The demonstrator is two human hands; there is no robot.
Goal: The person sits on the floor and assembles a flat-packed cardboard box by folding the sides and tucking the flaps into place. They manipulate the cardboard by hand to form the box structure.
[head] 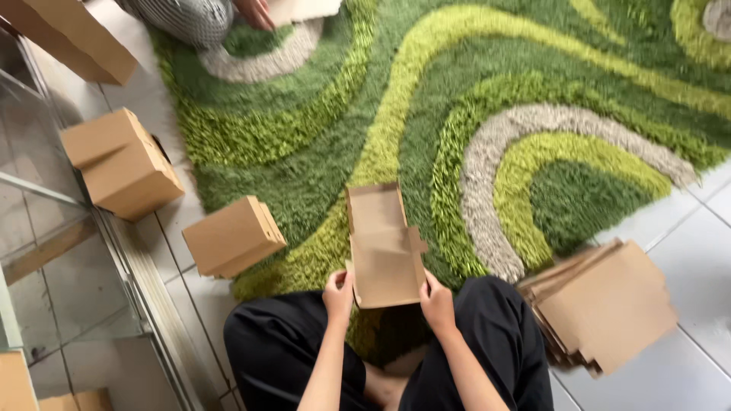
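I sit cross-legged in black trousers on a shaggy green rug [426,114]. Both hands hold one flat, unfolded brown cardboard box blank [383,243] upright in front of my lap. My left hand [339,293] grips its lower left edge, and my right hand [437,298] grips its lower right edge. The blank's flaps and a small side tab show.
A stack of flat cardboard blanks [605,304] lies on the white tiles to my right. Folded boxes stand at the left: one [232,237] at the rug's edge, another [122,164] farther left. Another person's knee and hand [255,11] are at the top. A glass panel [46,251] runs along the left.
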